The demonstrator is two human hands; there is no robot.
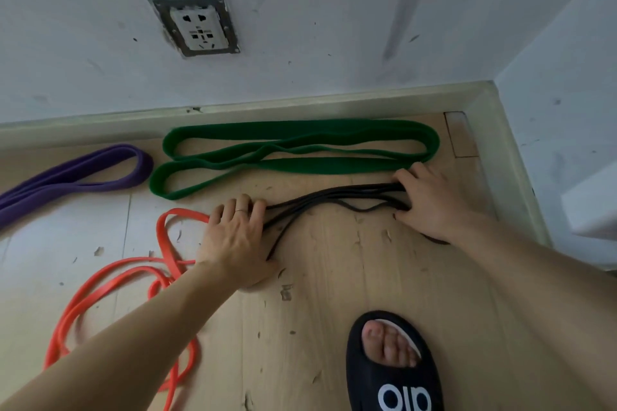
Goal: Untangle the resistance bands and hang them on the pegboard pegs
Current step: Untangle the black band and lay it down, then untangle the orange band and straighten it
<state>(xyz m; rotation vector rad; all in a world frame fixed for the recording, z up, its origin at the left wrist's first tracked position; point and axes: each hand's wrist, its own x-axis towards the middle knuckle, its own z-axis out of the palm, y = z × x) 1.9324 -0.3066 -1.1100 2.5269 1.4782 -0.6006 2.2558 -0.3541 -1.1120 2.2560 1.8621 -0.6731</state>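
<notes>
The left hand (235, 237) is lying flat, fingers spread, pressing the left end of the black band (334, 202); the right hand (430, 198) is gripping its right end. The band is lying left-right on the floor (334, 294), near the green band (293, 157).

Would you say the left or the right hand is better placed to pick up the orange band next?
Left, probably. The left hand rests at the black band's left end, beside the orange band, whose loop passes under its wrist. The right hand is at the black band's far end, near the corner.
</notes>
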